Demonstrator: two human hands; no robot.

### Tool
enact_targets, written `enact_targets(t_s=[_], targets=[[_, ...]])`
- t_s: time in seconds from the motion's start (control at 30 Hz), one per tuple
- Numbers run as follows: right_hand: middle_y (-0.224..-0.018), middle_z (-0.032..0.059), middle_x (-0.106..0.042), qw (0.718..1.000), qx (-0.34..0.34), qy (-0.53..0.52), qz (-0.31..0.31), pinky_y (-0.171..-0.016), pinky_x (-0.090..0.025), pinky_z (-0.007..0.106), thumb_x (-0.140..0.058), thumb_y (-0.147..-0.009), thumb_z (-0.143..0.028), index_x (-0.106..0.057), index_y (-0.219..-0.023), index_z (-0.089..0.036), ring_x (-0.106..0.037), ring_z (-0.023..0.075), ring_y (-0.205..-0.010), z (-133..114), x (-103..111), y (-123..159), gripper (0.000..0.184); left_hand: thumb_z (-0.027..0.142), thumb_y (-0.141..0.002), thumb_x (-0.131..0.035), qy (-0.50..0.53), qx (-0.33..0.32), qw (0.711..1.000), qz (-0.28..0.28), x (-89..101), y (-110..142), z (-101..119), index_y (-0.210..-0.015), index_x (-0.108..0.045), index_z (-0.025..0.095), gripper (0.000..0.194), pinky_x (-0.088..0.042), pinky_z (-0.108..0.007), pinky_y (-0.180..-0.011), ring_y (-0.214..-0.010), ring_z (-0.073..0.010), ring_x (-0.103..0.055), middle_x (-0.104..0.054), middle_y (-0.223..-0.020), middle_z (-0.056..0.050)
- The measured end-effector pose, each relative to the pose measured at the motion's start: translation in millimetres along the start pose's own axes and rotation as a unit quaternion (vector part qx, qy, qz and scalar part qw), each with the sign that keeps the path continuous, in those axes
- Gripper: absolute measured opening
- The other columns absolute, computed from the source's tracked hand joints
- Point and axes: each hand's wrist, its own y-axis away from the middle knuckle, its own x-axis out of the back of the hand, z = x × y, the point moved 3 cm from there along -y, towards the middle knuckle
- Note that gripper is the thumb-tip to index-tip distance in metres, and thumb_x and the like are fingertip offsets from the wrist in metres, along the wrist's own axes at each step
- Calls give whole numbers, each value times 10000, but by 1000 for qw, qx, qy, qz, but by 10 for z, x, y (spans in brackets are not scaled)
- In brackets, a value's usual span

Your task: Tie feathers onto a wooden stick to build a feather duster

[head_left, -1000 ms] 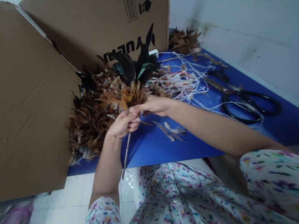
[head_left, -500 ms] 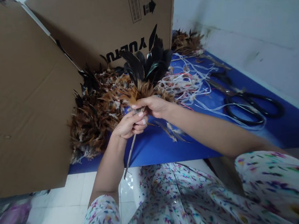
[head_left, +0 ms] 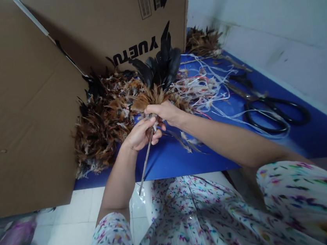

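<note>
Between my hands is a bundle of feathers, black at the tips and brown lower down, set around a thin stick. The stick slants down past the table's near edge. My right hand is closed around the base of the feathers, its thumb lying across them. Just below, my left hand pinches the stick where the feathers begin, with a bit of pale material at its fingers. Both hands touch each other, and the exact hold under the fingers is partly hidden.
Loose brown and black feathers are heaped on the left of the blue table, against a cardboard box. White plastic strips lie tangled at the right, beside large black-handled scissors. Another feather pile sits at the back.
The feather bundle has turned slightly, its black tips drawing closer together. My left fingers have loosened and shifted around the stick, and the stick's lower end has swung a little right.
</note>
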Motion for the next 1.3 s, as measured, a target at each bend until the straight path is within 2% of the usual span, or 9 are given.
enact_targets(t_s=[0.2,0.37,0.6,0.77,0.87,1.1,1.23,1.3], targets=[[-434,30,-542,1000,-11,-11,15,-321,-350,270,-610,-625,-303,-536,-515,-184,-442,128,-359,62,2,-51,178,543,-716,-727,-36,-12,998,56,10,-43,-10,-858,-585,104,482,-404,-205,-342,-497,-95,-521,-604,-739,-45],[-507,1,-532,999,-3,-25,43,-393,-380,237,-623,-599,-253,-526,-532,-176,-470,103,-449,100,-6,-72,140,550,-717,-737,-41,21,996,75,10,-24,-25,-819,-506,149,474,-272,-130,-337,-451,-40,-422,-519,-654,16],[-533,-26,-477,997,30,6,75,-416,-316,237,-610,-592,-244,-500,-547,-178,-410,86,-494,146,17,-104,136,477,-716,-769,17,51,998,22,51,-54,-79,-793,-436,170,459,-174,-94,-359,-427,-5,-306,-420,-624,61],[-514,-20,-472,998,5,11,64,-421,-319,248,-613,-603,-262,-504,-549,-182,-417,98,-485,204,11,-126,146,450,-736,-759,47,64,997,-9,87,-84,-117,-800,-462,157,421,-173,-98,-359,-434,-5,-296,-471,-662,32],[-500,-31,-436,997,4,14,77,-414,-289,245,-623,-592,-261,-468,-527,-191,-381,88,-473,224,19,-136,181,411,-763,-743,62,70,996,-15,85,-98,-137,-765,-437,164,393,-168,-97,-363,-425,-7,-270,-396,-620,60],[-560,-37,-481,996,25,-5,80,-468,-340,241,-652,-576,-247,-502,-580,-184,-420,89,-522,256,34,-150,163,348,-855,-648,76,60,995,1,39,-130,-190,-682,-329,190,397,-147,-101,-360,-398,-10,-211,-262,-565,92],[-592,-17,-523,997,2,26,69,-471,-358,255,-727,-610,-366,-544,-635,-178,-461,109,-534,274,102,-195,264,318,-867,-637,97,62,993,20,33,-138,-183,-678,-340,183,377,-143,-99,-359,-394,-6,-206,-276,-562,90],[-641,8,-561,994,33,70,78,-505,-400,281,-713,-669,-412,-570,-700,-178,-503,136,-569,209,165,-207,275,297,-864,-643,116,56,991,38,60,-146,-168,-680,-349,179,366,-132,-96,-361,-393,-1,-207,-290,-566,88]])
